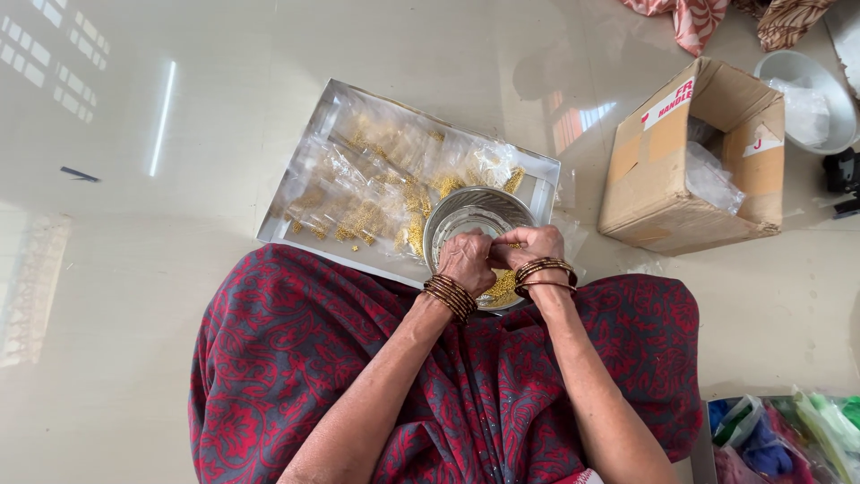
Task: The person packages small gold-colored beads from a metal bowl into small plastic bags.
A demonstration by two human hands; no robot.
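Note:
My left hand (466,258) and my right hand (530,244) meet fingertip to fingertip over a round steel bowl (473,208) holding small golden beads (502,285). Both hands seem to pinch something tiny between them; what it is cannot be made out. Brown bangles ring both wrists. The bowl rests at the near right corner of a flat white tray (537,179), which is filled with several clear plastic packets of golden beads (367,215). My lap, covered in red and grey patterned cloth (340,358), lies just below the tray.
An open cardboard box (690,161) with clear plastic inside stands to the right on the glossy floor. A steel bowl with a plastic bag (806,99) sits beyond it. Coloured plastic bags (788,439) lie at the lower right. Patterned fabric (699,18) is at the top.

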